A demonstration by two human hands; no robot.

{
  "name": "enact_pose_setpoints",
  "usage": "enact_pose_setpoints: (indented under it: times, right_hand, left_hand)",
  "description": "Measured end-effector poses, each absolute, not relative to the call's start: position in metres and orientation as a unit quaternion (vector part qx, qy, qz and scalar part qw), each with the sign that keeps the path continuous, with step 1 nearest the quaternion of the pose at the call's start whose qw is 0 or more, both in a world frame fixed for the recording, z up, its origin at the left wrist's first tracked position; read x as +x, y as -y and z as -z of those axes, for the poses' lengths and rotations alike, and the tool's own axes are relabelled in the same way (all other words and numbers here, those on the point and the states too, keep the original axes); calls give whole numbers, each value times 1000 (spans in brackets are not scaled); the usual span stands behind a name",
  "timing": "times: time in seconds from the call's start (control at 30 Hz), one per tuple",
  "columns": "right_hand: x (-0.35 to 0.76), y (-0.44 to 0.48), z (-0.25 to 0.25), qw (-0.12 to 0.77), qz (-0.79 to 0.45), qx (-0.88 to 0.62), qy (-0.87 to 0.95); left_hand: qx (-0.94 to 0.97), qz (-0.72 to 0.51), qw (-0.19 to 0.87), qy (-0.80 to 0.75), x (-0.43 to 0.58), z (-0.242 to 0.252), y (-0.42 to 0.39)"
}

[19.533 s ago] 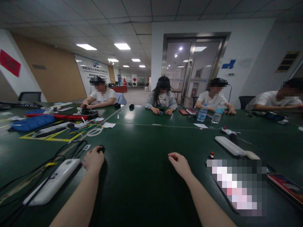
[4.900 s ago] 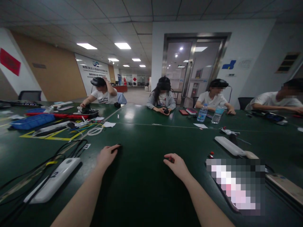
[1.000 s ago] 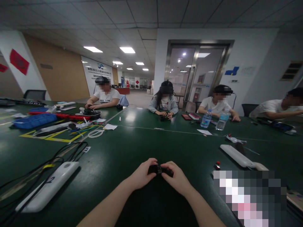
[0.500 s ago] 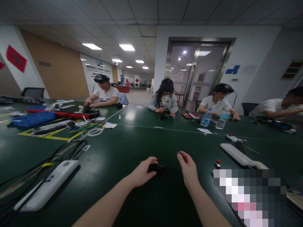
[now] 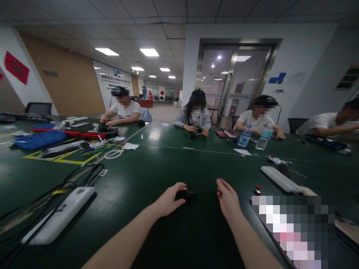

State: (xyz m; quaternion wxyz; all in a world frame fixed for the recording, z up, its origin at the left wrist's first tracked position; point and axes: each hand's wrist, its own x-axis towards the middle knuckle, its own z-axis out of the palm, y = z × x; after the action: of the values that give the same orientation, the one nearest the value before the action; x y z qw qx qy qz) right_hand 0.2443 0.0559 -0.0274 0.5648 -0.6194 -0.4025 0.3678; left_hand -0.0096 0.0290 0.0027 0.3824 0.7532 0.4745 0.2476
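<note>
My left hand [image 5: 169, 198] rests on the dark green table [image 5: 157, 164] with its fingers closed around a small black part [image 5: 185, 195], whose right end sticks out past the fingertips. My right hand [image 5: 227, 197] is a short way to the right, apart from that part. Its thumb and forefinger are pinched on a tiny piece [image 5: 218, 180] too small to name.
A white power strip [image 5: 60, 215] with black cables lies at the left, another white power strip [image 5: 280, 179] at the right beside a small red item [image 5: 257, 189]. Several people sit across the table with water bottles [image 5: 244, 136]. A blue tray [image 5: 37, 139] and cables sit far left.
One second ago both hands held the black part together. My right hand has since come away to the right with a tiny piece; my left hand stayed on the part.
</note>
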Motion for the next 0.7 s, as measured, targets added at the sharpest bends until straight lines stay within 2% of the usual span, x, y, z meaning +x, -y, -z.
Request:
enact_pose_setpoints:
  times: [0.27, 0.43, 0.5, 0.63, 0.7]
  right_hand:
    - [240, -52, 21, 580, -397, -618, 353]
    - [236, -47, 12, 563, -361, -631, 394]
    - [230, -42, 5, 533, -337, -622, 465]
    - [209, -26, -10, 406, -304, -560, 656]
    - [199, -19, -15, 352, -308, -546, 695]
  left_hand:
    - [753, -255, 382, -471, -8, -2, -29]
    - [751, -253, 382, -475, -8, -1, -30]
    - [754, -256, 378, -472, -8, 1, -31]
    - [763, -274, 372, -451, -8, 8, -34]
    - [766, -278, 372, -445, -8, 10, -35]
